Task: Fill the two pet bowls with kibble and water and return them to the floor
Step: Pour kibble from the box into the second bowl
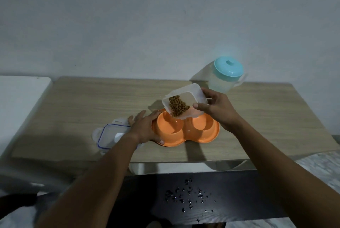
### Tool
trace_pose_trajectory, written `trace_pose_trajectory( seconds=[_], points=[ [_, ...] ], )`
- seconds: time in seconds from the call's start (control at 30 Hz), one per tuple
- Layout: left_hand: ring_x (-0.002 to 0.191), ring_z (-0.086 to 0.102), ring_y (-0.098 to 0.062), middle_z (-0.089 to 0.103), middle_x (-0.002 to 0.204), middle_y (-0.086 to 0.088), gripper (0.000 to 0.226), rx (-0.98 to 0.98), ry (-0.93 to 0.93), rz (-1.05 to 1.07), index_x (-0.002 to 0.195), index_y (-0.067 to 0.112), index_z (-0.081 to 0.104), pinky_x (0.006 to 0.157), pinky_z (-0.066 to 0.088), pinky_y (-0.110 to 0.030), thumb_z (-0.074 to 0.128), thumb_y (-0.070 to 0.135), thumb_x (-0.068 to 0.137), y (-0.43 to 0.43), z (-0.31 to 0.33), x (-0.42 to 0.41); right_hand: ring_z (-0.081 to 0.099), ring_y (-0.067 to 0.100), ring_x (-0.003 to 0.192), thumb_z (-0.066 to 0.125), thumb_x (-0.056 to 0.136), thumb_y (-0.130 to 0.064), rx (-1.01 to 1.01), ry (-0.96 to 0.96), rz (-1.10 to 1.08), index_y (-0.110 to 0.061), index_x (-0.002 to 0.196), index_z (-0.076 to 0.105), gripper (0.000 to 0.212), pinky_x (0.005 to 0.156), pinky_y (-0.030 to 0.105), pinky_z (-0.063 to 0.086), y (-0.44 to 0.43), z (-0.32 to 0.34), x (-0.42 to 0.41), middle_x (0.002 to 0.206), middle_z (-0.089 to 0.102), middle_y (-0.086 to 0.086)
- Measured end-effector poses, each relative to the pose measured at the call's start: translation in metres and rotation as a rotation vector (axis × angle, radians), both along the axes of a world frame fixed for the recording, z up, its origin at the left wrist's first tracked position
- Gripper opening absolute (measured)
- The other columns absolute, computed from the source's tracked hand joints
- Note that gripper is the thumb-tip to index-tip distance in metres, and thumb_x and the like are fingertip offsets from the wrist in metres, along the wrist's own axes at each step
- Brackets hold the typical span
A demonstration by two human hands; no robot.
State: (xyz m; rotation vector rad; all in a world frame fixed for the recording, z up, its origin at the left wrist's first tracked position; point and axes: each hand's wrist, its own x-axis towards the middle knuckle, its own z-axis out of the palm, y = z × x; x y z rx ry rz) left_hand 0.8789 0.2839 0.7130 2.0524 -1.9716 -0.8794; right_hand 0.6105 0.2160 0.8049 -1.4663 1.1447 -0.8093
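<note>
An orange double pet bowl rests on the wooden table; both wells look empty. My left hand grips its left rim, thumb on the near edge. My right hand holds a clear plastic container tilted toward me above the bowl's middle, its mouth facing the left well. Brown kibble is piled at the container's low edge. A clear water pitcher with a teal lid stands upright at the back right, against the wall.
The container's clear lid with a blue seal lies flat on the table left of the bowl, partly under my left forearm. A white surface adjoins the table's left side. A dark surface with small dark specks lies below the table's near edge.
</note>
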Motion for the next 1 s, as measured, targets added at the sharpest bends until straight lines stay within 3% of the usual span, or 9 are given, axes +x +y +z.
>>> trace_pose_trajectory(
  seconds=[0.3, 0.57, 0.73, 1.0],
  points=[
    [0.151, -0.001, -0.022, 0.027, 0.159, 0.0, 0.129, 0.012, -0.016, -0.008, 0.15, 0.05, 0.014, 0.113, -0.006, -0.059, 0.087, 0.062, 0.044, -0.0038, -0.0026, 0.0021, 0.069, 0.025, 0.114, 0.087, 0.076, -0.009, -0.069, 0.059, 0.02, -0.013, 0.138, 0.064, 0.065, 0.092, 0.036, 0.061, 0.0024, 0.0009, 0.0034, 0.125, 0.072, 0.006],
    [0.151, -0.002, -0.022, 0.028, 0.159, -0.001, 0.127, 0.011, -0.002, -0.016, 0.15, 0.05, 0.014, 0.114, -0.006, -0.06, 0.087, 0.06, 0.046, -0.0043, -0.0041, 0.0022, 0.069, 0.025, 0.115, 0.086, 0.078, -0.007, -0.061, 0.054, 0.026, -0.013, 0.138, 0.064, 0.064, 0.092, 0.036, 0.061, 0.001, -0.0003, 0.0016, 0.126, 0.072, 0.007],
    [0.151, -0.001, -0.023, 0.03, 0.158, 0.003, 0.126, 0.005, 0.008, -0.02, 0.148, 0.053, 0.014, 0.113, -0.007, -0.062, 0.087, 0.06, 0.046, -0.0039, -0.0034, 0.0023, 0.068, 0.023, 0.116, 0.087, 0.077, -0.01, -0.042, 0.06, 0.014, -0.01, 0.143, 0.059, 0.073, 0.097, 0.043, 0.06, -0.0009, 0.0002, 0.0014, 0.13, 0.069, 0.006],
    [0.151, -0.001, -0.023, 0.031, 0.158, 0.0, 0.129, -0.001, 0.01, -0.015, 0.147, 0.056, 0.013, 0.111, -0.006, -0.06, 0.086, 0.063, 0.041, -0.0054, -0.0085, 0.0036, 0.067, 0.015, 0.113, 0.087, 0.077, -0.01, -0.079, 0.085, 0.015, -0.01, 0.143, 0.059, 0.073, 0.096, 0.039, 0.06, -0.0003, 0.0036, 0.0015, 0.13, 0.069, 0.005]
  ],
)
